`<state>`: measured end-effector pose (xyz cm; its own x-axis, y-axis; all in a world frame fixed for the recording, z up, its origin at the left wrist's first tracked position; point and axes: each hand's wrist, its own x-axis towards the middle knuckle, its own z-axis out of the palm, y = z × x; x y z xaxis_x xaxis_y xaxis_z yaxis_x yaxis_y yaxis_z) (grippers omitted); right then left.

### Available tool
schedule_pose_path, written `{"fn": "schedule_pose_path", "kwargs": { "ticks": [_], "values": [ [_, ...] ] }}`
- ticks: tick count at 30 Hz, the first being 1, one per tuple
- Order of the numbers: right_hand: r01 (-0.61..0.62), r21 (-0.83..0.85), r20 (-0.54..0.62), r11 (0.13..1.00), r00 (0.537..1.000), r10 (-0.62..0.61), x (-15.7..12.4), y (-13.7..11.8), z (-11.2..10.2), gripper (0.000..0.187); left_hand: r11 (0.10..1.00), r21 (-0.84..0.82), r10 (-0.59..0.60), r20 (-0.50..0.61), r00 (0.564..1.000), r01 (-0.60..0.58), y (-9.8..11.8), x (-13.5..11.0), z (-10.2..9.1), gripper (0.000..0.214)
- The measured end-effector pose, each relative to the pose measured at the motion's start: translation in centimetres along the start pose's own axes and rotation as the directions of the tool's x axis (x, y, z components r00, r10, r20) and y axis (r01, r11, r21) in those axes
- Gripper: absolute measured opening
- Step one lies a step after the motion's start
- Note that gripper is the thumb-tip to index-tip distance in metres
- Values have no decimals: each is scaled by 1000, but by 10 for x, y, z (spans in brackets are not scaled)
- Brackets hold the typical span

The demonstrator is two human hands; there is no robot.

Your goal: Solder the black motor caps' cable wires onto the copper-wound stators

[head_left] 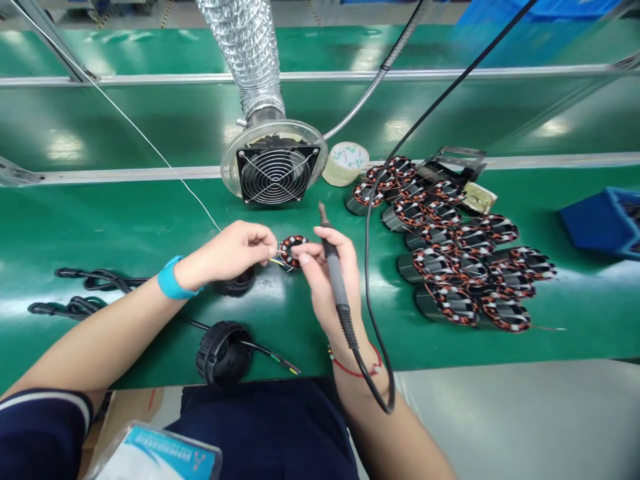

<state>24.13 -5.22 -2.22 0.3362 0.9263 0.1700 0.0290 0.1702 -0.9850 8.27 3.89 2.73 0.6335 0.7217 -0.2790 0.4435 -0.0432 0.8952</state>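
Note:
A small motor stator [294,252] with copper windings sits on the green bench between my two hands. My left hand [237,251] is closed in a pinch at its left side, on thin wires [276,260], one of them yellow; a thin white strand runs down behind this hand. In my right hand [333,273] is a soldering iron [334,267], its tip pointing up and away from the stator. Thumb and forefinger of that hand reach the stator's right edge. A black round housing [236,283] is partly hidden under my left wrist.
Another black housing [224,355] with coloured leads lies at the bench's front edge. Black cables [100,280] lie left. A fume extractor fan [275,175] stands behind the stator. To the right are a tape roll [345,165], several stators [457,303] and a blue bin [595,223].

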Motion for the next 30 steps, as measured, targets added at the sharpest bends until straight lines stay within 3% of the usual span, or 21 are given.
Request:
{"fn": "schedule_pose_path", "kwargs": {
  "ticks": [6,13,16,30],
  "values": [
    [40,-206,-28,978,999,-46,-18,-5,-19,35,998,43,-49,-11,999,49,-5,15,-5,11],
    [235,-333,-157,913,941,-299,-39,7,-20,24,995,88,-43,-61,997,48,-4,15,-4,12],
    [315,-345,-136,884,915,-379,-40,10,-20,25,993,105,-47,-80,996,56,-4,16,-3,11],
    [304,-375,-115,876,922,-369,-42,10,-21,26,993,81,-76,-113,991,85,-1,17,0,11]
  ]
}}
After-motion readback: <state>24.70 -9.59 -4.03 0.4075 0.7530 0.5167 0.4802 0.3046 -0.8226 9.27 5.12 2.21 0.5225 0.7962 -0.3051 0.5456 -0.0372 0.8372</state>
